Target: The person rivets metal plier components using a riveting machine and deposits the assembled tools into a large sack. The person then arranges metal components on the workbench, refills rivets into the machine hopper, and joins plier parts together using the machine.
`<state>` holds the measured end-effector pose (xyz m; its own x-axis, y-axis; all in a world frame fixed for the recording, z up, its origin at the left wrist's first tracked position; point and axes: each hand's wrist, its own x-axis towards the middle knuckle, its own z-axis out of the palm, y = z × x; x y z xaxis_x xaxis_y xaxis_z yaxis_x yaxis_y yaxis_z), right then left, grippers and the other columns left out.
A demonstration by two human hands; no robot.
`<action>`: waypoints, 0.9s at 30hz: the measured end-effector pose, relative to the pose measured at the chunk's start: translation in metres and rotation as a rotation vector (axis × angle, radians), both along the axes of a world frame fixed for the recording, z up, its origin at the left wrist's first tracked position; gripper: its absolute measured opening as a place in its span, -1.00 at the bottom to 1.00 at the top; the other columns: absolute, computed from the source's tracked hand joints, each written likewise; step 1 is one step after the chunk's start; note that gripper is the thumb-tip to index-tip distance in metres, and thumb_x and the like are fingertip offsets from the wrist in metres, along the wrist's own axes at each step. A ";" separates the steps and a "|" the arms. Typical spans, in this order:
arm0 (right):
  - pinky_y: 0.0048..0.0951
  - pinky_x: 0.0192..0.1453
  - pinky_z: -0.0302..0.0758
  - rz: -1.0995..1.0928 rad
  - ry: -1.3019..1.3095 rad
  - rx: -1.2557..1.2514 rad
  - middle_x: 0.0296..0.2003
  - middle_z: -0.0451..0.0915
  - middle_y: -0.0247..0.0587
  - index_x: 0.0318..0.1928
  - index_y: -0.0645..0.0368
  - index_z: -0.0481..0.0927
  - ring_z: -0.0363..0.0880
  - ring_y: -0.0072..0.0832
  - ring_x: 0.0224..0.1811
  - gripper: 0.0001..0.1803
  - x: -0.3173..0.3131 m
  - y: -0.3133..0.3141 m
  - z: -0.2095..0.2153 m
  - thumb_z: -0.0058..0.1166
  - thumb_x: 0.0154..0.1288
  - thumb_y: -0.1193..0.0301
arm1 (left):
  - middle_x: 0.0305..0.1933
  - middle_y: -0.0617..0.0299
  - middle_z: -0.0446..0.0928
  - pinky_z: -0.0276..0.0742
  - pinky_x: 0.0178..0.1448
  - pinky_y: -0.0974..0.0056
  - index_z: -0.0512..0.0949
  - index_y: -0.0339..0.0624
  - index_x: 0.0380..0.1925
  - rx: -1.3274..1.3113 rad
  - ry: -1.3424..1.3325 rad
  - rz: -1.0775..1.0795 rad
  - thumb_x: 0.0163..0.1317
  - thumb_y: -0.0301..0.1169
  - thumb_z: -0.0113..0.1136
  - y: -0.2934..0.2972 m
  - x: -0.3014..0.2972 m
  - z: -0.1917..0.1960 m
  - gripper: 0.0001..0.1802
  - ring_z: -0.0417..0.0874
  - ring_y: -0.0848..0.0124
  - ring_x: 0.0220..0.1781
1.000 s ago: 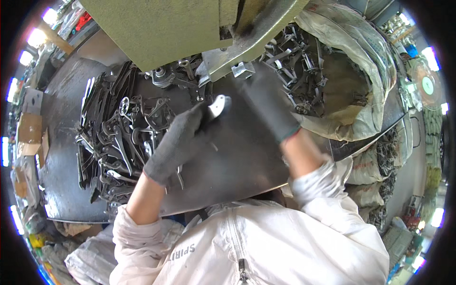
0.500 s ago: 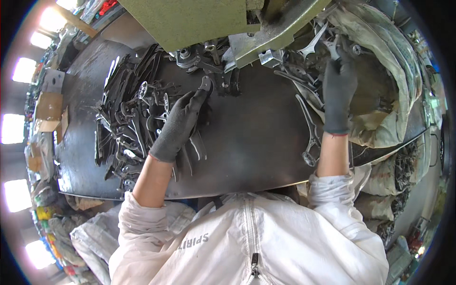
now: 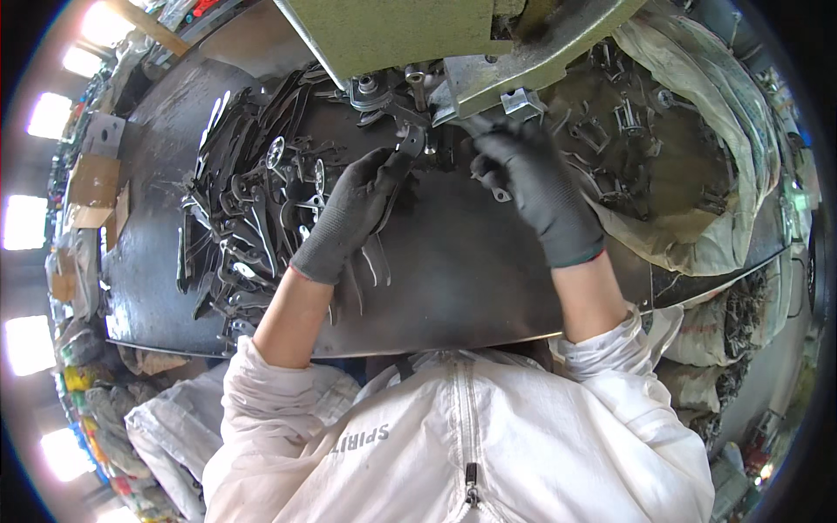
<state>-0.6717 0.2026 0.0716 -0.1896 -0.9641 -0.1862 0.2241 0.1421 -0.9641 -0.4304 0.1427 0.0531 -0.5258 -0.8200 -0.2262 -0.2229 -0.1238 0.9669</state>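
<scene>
Just below the machine's tooling, my gloved left hand [image 3: 356,202] is closed round a dark flat metal lever [image 3: 411,141] whose rounded end sticks up past the fingertips. My gloved right hand [image 3: 547,193] is curled in front of the metal block at the machine's right side. A small metal piece with a hole [image 3: 500,194] pokes out under its fingers; the rest of that piece is hidden by the glove. The green machine head [image 3: 410,39] hangs over the table, with a bolted metal fixture [image 3: 370,94] beneath it, close to the lever.
Left of my left hand lies a heap of dark and shiny metal levers [image 3: 253,209]. To the right, an open woven sack [image 3: 741,174] holds several loose metal parts. A dark metal table [image 3: 471,279] lies under everything; cardboard boxes [image 3: 94,187] stand beyond its left edge.
My right hand has come from the sack leftwards to the machine, bringing a metal piece. My left hand has moved slightly right with the lever, nearer the fixture. The whole view has shifted a little.
</scene>
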 end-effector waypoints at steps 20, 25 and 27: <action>-0.51 -0.24 0.64 0.120 0.120 0.013 -0.18 0.72 -0.31 0.25 0.25 0.59 0.64 -0.65 -0.35 -0.62 0.042 -0.011 -0.043 0.17 0.46 0.54 | -0.08 0.17 0.75 0.71 -0.12 0.30 0.60 -0.37 0.19 -0.075 -0.037 -0.155 0.62 -0.29 0.11 -0.047 0.003 -0.063 -0.63 0.76 0.44 -0.22; -0.53 -0.08 0.64 0.140 0.168 0.112 -0.13 0.68 -0.33 0.27 0.28 0.56 0.65 -0.64 -0.21 -0.64 0.031 -0.002 -0.054 0.06 0.52 0.52 | -0.20 0.00 0.76 0.71 -0.11 0.11 0.70 -0.29 -0.04 -0.458 -0.602 -0.209 0.46 -0.27 0.20 -0.055 -0.008 0.006 -0.69 0.80 0.18 -0.22; -0.48 -0.02 0.69 0.034 0.173 0.085 -0.06 0.61 -0.31 0.33 0.30 0.49 0.63 -0.62 -0.17 -0.59 0.032 -0.001 -0.061 0.01 0.53 0.55 | -0.21 -0.11 0.76 0.70 0.00 -0.03 0.77 -0.21 -0.19 -0.636 -0.583 -0.105 0.38 -0.15 0.25 -0.086 0.010 0.029 -0.66 0.81 -0.02 -0.16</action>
<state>-0.6395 0.2013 0.0104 -0.1930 -0.9528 -0.2345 0.0499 0.2291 -0.9721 -0.4207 0.0570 0.0818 -0.5487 -0.8360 0.0014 -0.6846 0.4503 0.5733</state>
